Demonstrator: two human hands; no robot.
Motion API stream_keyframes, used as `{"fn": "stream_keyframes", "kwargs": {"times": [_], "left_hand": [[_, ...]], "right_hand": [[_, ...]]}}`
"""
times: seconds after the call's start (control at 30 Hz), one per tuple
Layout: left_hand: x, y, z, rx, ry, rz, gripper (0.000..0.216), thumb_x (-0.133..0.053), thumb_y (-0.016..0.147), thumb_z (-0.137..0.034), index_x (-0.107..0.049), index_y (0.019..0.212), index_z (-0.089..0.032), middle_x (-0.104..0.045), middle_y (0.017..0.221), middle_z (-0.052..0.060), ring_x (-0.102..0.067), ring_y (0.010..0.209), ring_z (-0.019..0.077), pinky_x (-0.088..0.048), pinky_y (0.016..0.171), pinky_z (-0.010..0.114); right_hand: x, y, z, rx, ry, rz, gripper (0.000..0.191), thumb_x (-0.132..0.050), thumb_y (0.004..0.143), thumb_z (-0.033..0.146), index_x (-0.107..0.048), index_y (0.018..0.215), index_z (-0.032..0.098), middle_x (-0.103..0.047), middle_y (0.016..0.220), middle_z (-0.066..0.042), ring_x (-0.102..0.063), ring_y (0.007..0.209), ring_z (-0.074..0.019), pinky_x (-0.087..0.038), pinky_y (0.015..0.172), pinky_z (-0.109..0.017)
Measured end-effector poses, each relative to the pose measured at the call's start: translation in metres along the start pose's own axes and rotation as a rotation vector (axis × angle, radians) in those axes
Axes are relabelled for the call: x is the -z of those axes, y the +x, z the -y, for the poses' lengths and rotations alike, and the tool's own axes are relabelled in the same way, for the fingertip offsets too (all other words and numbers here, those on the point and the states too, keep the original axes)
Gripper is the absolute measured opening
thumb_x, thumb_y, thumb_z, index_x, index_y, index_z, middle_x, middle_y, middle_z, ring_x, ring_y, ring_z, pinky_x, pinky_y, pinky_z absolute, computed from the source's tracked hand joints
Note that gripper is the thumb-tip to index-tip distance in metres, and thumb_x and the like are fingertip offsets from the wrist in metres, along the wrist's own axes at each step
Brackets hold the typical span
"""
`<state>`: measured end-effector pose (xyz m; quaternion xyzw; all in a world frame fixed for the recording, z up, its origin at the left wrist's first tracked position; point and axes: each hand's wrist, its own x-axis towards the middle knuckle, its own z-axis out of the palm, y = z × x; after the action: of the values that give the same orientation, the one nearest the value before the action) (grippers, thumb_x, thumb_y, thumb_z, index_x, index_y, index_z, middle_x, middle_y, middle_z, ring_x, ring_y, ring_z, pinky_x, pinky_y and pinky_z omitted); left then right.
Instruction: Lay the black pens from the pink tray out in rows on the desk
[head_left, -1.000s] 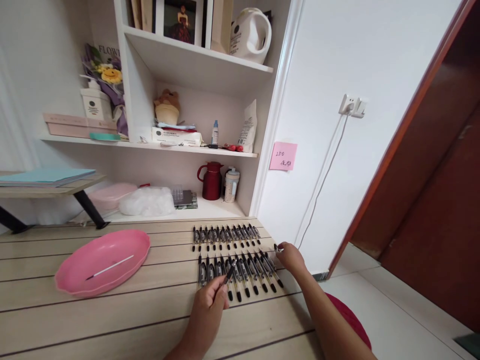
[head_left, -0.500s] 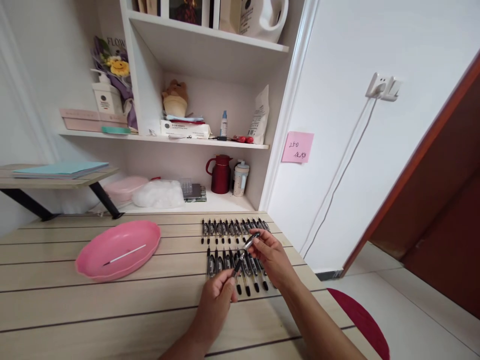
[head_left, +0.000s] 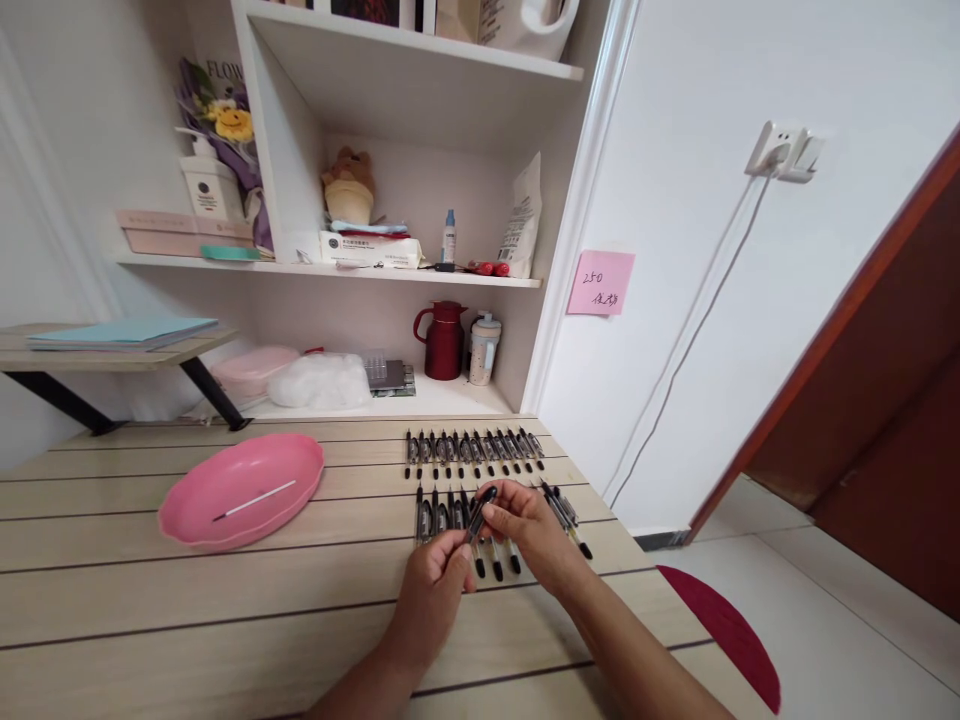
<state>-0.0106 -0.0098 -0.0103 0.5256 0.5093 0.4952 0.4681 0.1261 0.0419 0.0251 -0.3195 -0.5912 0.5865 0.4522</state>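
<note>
My left hand (head_left: 429, 592) is closed around the lower part of a black-and-clear pen (head_left: 475, 522). Thumb and fingers of my right hand (head_left: 531, 525) pinch the dark pen cap (head_left: 489, 495) at its upper end. Cap and pen are in line; whether the cap is fully seated I cannot tell. Beneath the hands lies a front row of pens (head_left: 441, 514) with loose caps among them, partly covered by my hands. Behind it, a second row of pens (head_left: 465, 452) lies side by side on the wooden table (head_left: 225, 620).
To the left sits a pink scalloped tray (head_left: 176, 525) holding a thin white stick with a dark tip (head_left: 255, 501). A small raised stand (head_left: 217, 385) with papers is at the back left. White shelving behind holds a red jug (head_left: 444, 345) and a cup (head_left: 484, 352).
My right hand has brought the cap down toward my left hand, onto the upper end of the pen. The gap between them has closed. The view has shifted slightly.
</note>
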Motion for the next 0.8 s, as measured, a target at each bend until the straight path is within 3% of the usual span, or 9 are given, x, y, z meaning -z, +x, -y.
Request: {"fn": "stream_keyframes", "kwargs": {"times": [0.23,0.43,0.57,0.67,0.73,0.8], "left_hand": [[0.002,-0.002,-0.009,-0.11,0.155,-0.062,0.019,-0.046,0.073,-0.028,-0.06,0.073,-0.015,-0.05,0.051,-0.003,-0.041,0.048,0.0096,-0.032,0.05,0.02],[0.004,-0.003,-0.014,-0.174,0.288,-0.103,0.018,-0.046,0.073,-0.025,-0.061,0.075,-0.016,-0.052,0.052,-0.002,-0.046,0.05,0.0113,-0.034,0.051,0.021],[0.007,0.003,-0.018,-0.25,0.297,-0.17,0.02,-0.047,0.073,-0.026,-0.063,0.078,-0.016,-0.058,0.069,0.002,-0.053,0.063,0.0138,-0.039,0.059,0.021],[0.029,0.013,-0.033,-0.277,0.393,-0.288,0.022,-0.049,0.072,-0.026,-0.065,0.083,-0.015,-0.06,0.079,0.005,-0.056,0.071,0.0157,-0.041,0.066,0.023],[0.06,0.02,-0.048,-0.239,0.517,-0.349,0.026,-0.048,0.073,-0.028,-0.064,0.088,-0.016,-0.064,0.085,0.006,-0.057,0.076,0.0167,-0.042,0.069,0.024],[0.099,0.027,-0.062,-0.128,0.793,-0.431,0.028,-0.043,0.076,-0.029,-0.063,0.093,-0.019,-0.065,0.093,0.005,-0.058,0.082,0.0177,-0.041,0.071,0.025]], "right_hand": [[-0.006,-0.003,-0.001,0.024,0.031,-0.053,0.025,-0.064,0.066,0.033,-0.057,0.085,0.018,-0.051,0.059,0.004,-0.049,0.051,-0.0082,-0.032,0.047,-0.02],[-0.011,-0.004,-0.005,0.031,0.042,-0.073,0.029,-0.064,0.065,0.037,-0.057,0.085,0.018,-0.051,0.059,0.004,-0.048,0.051,-0.0082,-0.034,0.047,-0.02],[-0.004,-0.004,-0.002,0.067,0.002,-0.116,0.042,-0.064,0.064,0.042,-0.054,0.098,0.019,-0.056,0.071,0.001,-0.05,0.053,-0.0094,-0.036,0.047,-0.021],[0.01,-0.003,0.001,0.072,-0.129,-0.182,0.041,-0.059,0.067,0.046,-0.056,0.098,0.019,-0.06,0.081,-0.003,-0.052,0.056,-0.0107,-0.039,0.051,-0.023],[0.022,-0.002,0.003,0.084,-0.238,-0.245,0.041,-0.058,0.066,0.048,-0.059,0.093,0.018,-0.061,0.08,-0.005,-0.052,0.057,-0.0119,-0.04,0.052,-0.024],[0.035,0.0,0.005,0.108,-0.337,-0.312,0.042,-0.056,0.067,0.051,-0.06,0.091,0.017,-0.061,0.074,-0.005,-0.052,0.056,-0.0135,-0.04,0.051,-0.024]]}}
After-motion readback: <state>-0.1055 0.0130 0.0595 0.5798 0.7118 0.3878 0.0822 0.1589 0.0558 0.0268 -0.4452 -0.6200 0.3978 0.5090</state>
